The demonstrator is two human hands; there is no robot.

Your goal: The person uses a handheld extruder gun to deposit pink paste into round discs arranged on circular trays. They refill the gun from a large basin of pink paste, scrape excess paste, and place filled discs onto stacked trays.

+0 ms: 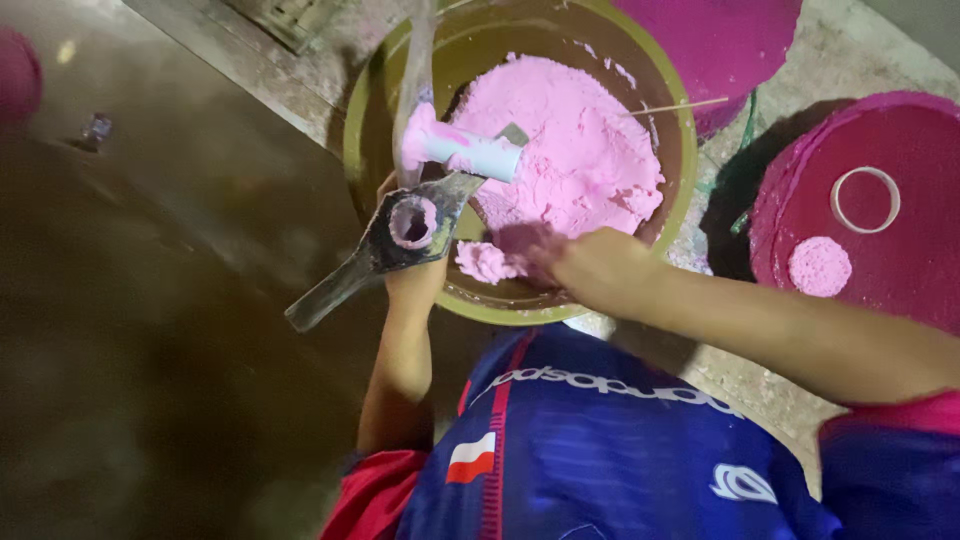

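Mould (412, 222) in left hand (412, 280) — right hand (590, 270) scooping pink powder (570, 160)

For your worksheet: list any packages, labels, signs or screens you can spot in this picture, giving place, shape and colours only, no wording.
No packages, signs or screens show.
Flag patch: on the blue shirt, lower middle; small rectangle, white over red.
White emblem: on the shirt, lower right; rounded outline.
White lettering band: across the shirt's upper edge; curved strip.
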